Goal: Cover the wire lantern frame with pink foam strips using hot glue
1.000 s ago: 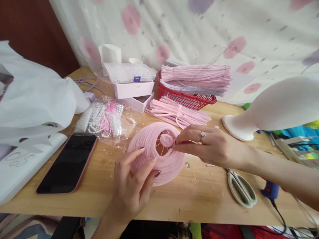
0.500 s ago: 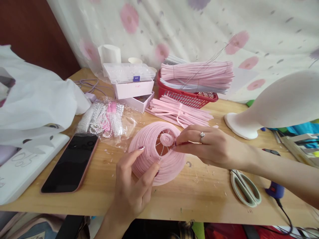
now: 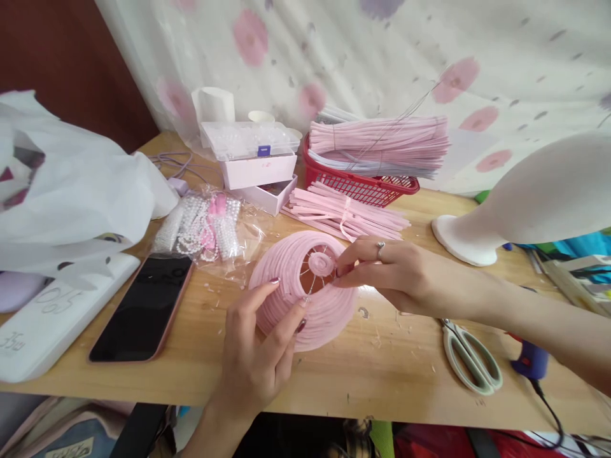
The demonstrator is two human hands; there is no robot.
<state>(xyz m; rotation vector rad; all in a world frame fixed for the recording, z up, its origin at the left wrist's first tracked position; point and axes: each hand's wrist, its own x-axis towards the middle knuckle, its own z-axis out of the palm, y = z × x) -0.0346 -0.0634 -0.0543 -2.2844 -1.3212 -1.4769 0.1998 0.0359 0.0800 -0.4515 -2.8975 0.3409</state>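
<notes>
A pink dome [image 3: 329,321] of pipe cleaners, wound round and round over thin wire spokes, lies on the wooden table. Its top has a round opening, with a small pink coil [image 3: 321,264] at the hub of the spokes. My left hand [image 3: 258,343] grips the dome's near left side, thumb and fingers pressed on the windings. At the opening's right edge, my right hand [image 3: 391,270] pinches a pink pipe cleaner strand against the wire; its fingertips partly hide the strand. A tied bundle of pink pipe cleaners [image 3: 348,213] rests just behind the dome.
Scissors [image 3: 470,359] and a blue-handled corded tool [image 3: 531,361] lie at right, near a white mannequin head [image 3: 529,197]. A red basket [image 3: 358,184] holds more bundles. At left are a phone [image 3: 143,308], bagged pearl beads [image 3: 200,222], a power bank [image 3: 62,318] and boxes [image 3: 258,170].
The whole view has shifted slightly. Both hands keep their places on the dome, with the right fingers still pinching at the opening's edge.
</notes>
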